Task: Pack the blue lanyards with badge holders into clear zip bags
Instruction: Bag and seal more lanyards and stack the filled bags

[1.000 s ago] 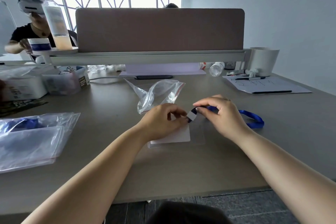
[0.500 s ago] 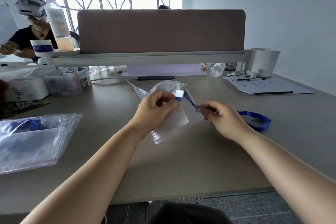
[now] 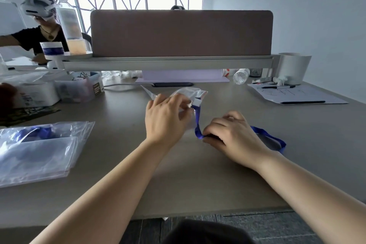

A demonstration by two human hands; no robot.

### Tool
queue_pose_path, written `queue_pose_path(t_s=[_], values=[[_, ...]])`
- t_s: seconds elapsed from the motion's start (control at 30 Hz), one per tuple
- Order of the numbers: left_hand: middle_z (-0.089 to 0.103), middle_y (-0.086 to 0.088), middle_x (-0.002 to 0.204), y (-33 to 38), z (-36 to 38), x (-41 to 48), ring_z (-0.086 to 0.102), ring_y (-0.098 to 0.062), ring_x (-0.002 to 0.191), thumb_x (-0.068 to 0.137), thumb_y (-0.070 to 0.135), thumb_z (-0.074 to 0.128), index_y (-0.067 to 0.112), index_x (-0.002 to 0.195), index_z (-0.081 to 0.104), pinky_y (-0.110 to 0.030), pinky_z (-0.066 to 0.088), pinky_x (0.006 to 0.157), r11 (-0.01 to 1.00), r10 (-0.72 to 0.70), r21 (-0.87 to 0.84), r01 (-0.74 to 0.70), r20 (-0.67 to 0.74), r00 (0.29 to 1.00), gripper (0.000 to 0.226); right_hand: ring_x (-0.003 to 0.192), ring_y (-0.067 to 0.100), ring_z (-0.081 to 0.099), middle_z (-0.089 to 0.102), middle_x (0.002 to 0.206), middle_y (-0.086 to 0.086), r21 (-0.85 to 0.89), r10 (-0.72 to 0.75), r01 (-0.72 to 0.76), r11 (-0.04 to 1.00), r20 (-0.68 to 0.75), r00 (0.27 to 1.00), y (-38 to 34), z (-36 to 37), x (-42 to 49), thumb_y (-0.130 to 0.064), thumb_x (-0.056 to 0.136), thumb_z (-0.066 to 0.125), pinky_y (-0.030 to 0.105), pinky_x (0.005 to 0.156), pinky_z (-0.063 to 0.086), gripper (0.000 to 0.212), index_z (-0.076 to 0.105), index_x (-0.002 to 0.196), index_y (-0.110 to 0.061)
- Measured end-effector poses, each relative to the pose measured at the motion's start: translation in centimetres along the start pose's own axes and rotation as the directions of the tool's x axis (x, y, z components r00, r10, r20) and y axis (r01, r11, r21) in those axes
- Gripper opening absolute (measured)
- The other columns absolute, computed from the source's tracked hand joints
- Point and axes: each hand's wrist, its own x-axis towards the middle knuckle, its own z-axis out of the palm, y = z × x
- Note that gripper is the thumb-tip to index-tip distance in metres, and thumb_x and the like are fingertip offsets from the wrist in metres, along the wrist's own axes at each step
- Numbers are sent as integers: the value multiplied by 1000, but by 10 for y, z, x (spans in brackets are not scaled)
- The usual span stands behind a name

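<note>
Mid-pack here. The left hand (image 3: 166,121) has the badge holder (image 3: 196,102) pinched by its white top clip, fingers curled round it, raised just in front of the empty zip bag (image 3: 188,93). Just right of that bag and nearer the person, the right hand (image 3: 231,134) pinches a fold of the blue lanyard (image 3: 197,130) low over the bench (image 3: 198,184). The rest of the strap loops away further right. This looks like the gathering step: strap not bundled, nothing in the bag. Next, I'd say, fold that loose loop in, then open the bag's mouth. Filled bags (image 3: 39,150) lie well left of it.
</note>
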Motion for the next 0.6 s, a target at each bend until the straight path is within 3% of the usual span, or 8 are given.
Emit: queue_pose_path(t_s=[0.13, 0.37, 0.5, 0.6], values=[[71, 15, 81, 6, 6, -4, 59, -21, 90, 72, 34, 64, 30, 89, 66, -30, 29, 78, 976, 208, 53, -212, 70, 976, 18, 70, 17, 61, 67, 81, -7, -9, -11, 10, 1000, -151, 988, 2, -4, 2, -29, 88, 54, 30, 84, 32, 17, 68, 83, -20], [70, 18, 82, 10, 0, -4, 54, -15, 86, 75, 33, 64, 30, 89, 67, -28, 25, 80, 943, 330, 4, -332, 72, 941, 15, 74, 13, 56, 64, 81, -6, 84, 18, 11, 996, -348, 937, 5, -11, 5, -23, 86, 62, 29, 82, 32, 12, 66, 81, -14], [68, 19, 80, 13, 0, -3, 46, -9, 84, 76, 30, 67, 31, 88, 68, -25, 16, 81, 921, 388, -68, -384, 70, 919, 12, 74, 5, 52, 62, 78, -8, 211, 129, -41, 977, -422, 897, 9, -16, 8, -24, 83, 68, 30, 80, 35, 13, 65, 80, -12], [67, 22, 79, 12, 0, -2, 43, -9, 85, 78, 36, 66, 33, 87, 69, -28, 17, 83, 921, 384, -109, -375, 78, 920, 10, 81, -5, 52, 60, 80, -18, 400, 299, -127, 907, -402, 865, 9, -19, 8, -25, 78, 72, 25, 82, 38, 13, 64, 82, -16]])
